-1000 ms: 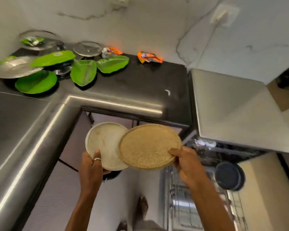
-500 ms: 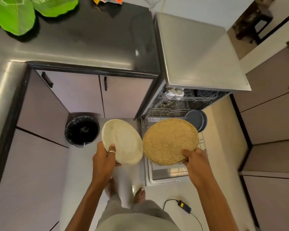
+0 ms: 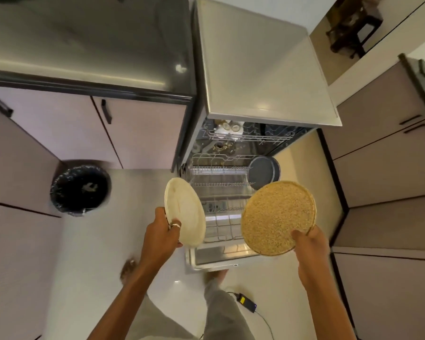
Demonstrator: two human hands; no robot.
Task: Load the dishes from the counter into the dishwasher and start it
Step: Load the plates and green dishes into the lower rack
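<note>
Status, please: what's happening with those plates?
Left hand grips cream plate; right hand grips speckled plate. Both above lower rack. Dark pan in rack's far corner.

The left hand (image 3: pixel 161 235) grips a cream plate (image 3: pixel 184 214) at its lower edge, and the right hand (image 3: pixel 309 244) holds a speckled tan plate (image 3: pixel 277 217). Both plates are over the pulled-out lower rack (image 3: pixel 219 185) of the open dishwasher (image 3: pixel 260 69). A dark round dish (image 3: pixel 261 171) stands in this rack. A black-lined bin (image 3: pixel 80 188) stands on the floor.
</note>
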